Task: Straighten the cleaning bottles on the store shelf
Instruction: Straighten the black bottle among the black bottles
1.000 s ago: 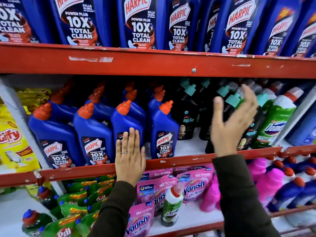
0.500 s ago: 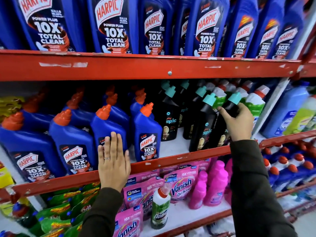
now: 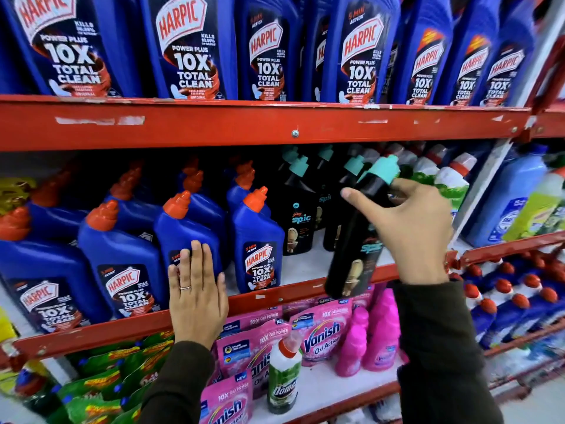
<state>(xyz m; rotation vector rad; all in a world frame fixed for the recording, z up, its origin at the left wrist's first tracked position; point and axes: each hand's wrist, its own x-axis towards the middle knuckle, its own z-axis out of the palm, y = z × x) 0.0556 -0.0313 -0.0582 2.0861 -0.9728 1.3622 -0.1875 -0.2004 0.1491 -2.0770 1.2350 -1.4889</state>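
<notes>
1. Store rack: red painted metal shelf rail (image 3: pixel 263 125), paint chipped in spots, one screw at mid-span; white shelf boards behind it.
2. Top tier: big blue Harpic bottles (image 3: pixel 189 47), tops cut off by the frame.
3. Middle tier: smaller blue Harpic bottles (image 3: pixel 258 240) with orange angled caps on the left, black Spic bottles (image 3: pixel 298 209) with teal caps in the centre, white-and-green bottles (image 3: pixel 449 182) on the right (labels there blurred).
4. Right hand (image 3: pixel 409 228) wraps the upper body of one black bottle (image 3: pixel 357 240), thumb in front, fingers behind. The bottle is tilted, its base out past the front rail, off the board.
5. Left hand (image 3: pixel 195 289) lies flat and open, holding nothing, palm on the rail, fingertips on a blue Harpic bottle (image 3: pixel 183 228).
6. Lower tier: pink Vanish pouches (image 3: pixel 321 335), pink bottles, one Domex bottle (image 3: pixel 284 377); green pouches at left are motion-blurred.
</notes>
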